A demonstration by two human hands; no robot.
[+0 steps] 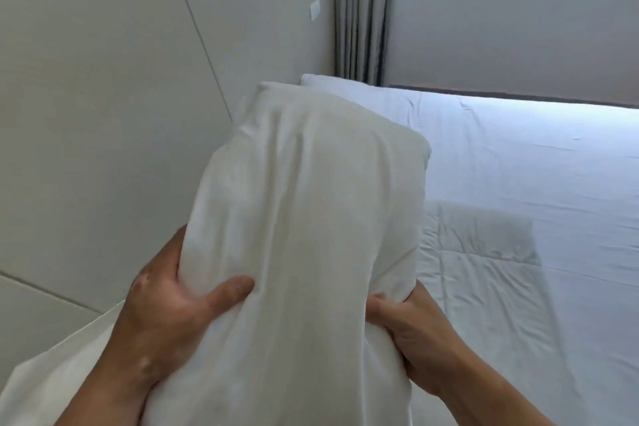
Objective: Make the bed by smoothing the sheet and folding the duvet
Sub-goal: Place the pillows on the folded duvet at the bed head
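Both hands grip one white pillow [304,211], held upright above the bed's near-left corner, clear of the sheet [539,176]. Left hand [162,308] clamps the lower left side, thumb pressed into the front; right hand [408,332] pinches the lower right corner w/ fingers curled tight. A second pillow [349,90] lies at the bed's far-left corner by the curtain [363,10]. Sheet is mostly flat, w/ creases bunched near the left edge under the pillow. Loose white fabric, prob. the duvet [62,373], hangs at bottom left; its extent can't be told. Risks: grip is low, so the top-heavy pillow may flop over; dropping it could re-wrinkle the sheet; creases beneath may get covered unsmoothed.
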